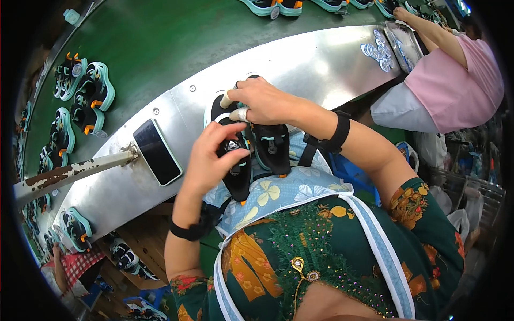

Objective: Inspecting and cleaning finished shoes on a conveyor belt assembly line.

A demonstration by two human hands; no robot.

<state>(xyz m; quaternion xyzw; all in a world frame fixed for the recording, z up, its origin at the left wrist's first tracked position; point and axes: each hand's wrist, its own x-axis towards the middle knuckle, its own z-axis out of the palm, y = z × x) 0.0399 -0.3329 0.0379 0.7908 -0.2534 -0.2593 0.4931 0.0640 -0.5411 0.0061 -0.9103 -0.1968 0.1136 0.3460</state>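
A pair of black sneakers with pale mint soles stands at the metal table's near edge, heels toward my apron: a left sneaker (pixel 239 179) and a right sneaker (pixel 272 143). My left hand (pixel 210 155) reaches over the left sneaker, its thumb and index finger apart around a small shiny piece on the laces. Curled over the left sneaker's front, my right hand (pixel 265 104) has pale covers on its thumb and a fingertip. Those two digits press against the shoe, and the hand hides part of both toes.
A phone (pixel 158 152) lies on the metal table (pixel 300 59), near a rusty post (pixel 80 171). More sneakers (pixel 93 91) stand on the green surface (pixel 144 53). At right, a person in pink (pixel 455 85) works beside round tags (pixel 379 51) and a clear tray (pixel 402 45).
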